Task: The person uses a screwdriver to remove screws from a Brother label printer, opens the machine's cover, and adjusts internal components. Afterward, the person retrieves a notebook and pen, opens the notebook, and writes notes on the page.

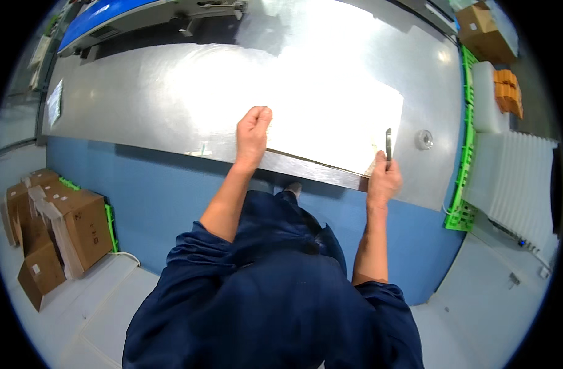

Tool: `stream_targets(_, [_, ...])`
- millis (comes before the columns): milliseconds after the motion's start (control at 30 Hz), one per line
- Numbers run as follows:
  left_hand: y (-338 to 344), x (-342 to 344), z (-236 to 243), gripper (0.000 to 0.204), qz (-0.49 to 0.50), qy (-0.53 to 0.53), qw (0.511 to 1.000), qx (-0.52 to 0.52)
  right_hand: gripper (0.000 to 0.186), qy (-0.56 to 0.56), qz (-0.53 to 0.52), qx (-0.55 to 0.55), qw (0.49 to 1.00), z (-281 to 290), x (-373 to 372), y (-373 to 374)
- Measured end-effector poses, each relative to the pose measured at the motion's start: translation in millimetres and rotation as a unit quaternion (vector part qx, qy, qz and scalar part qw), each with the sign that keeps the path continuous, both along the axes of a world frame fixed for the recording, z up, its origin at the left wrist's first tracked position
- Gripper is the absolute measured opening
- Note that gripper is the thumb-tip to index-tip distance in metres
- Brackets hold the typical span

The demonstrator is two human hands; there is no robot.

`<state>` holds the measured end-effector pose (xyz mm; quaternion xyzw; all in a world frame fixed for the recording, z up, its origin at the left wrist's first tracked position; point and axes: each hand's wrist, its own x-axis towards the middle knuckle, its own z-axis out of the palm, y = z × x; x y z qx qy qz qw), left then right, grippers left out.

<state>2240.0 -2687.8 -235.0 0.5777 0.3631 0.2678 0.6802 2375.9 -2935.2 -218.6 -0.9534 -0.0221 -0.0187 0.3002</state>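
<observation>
Centre frame: left hand [252,135] curled closed beside left edge of white sheet [337,117]; cannot tell if pinching it. Lower right: right hand [384,179] closed around slim dark tool [389,142], at sheet's corner.

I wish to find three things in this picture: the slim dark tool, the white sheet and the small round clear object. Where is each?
Slim dark tool [389,141]: head view, on its visible shaft.
White sheet [338,123]: head view, on its flat surface.
Small round clear object [424,140]: head view, near its centre.
</observation>
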Motion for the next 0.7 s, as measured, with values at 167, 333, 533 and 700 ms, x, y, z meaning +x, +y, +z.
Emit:
stream_targets(167, [2, -2, -5, 0.025, -0.004, -0.023, 0.999, -0.022, 0.037, -0.03, 0.016, -0.002, 0.999, -1, 0, 3])
stream_targets(333, [9, -6, -1, 0.028, -0.038, -0.059, 0.991, -0.111, 0.036, -0.03, 0.017, -0.02, 0.999, 0, 2, 3])
stream_targets(533, [15, -8, 18, 0.032, -0.065, -0.069, 0.973, -0.211, 0.036, -0.033, 0.022, -0.032, 0.999, -1, 3, 1])
stream_targets(700, [16, -9, 12, 0.032, -0.064, -0.077, 0.973, -0.207, 0.036, -0.027, 0.018, -0.015, 0.999, 2, 2, 3])
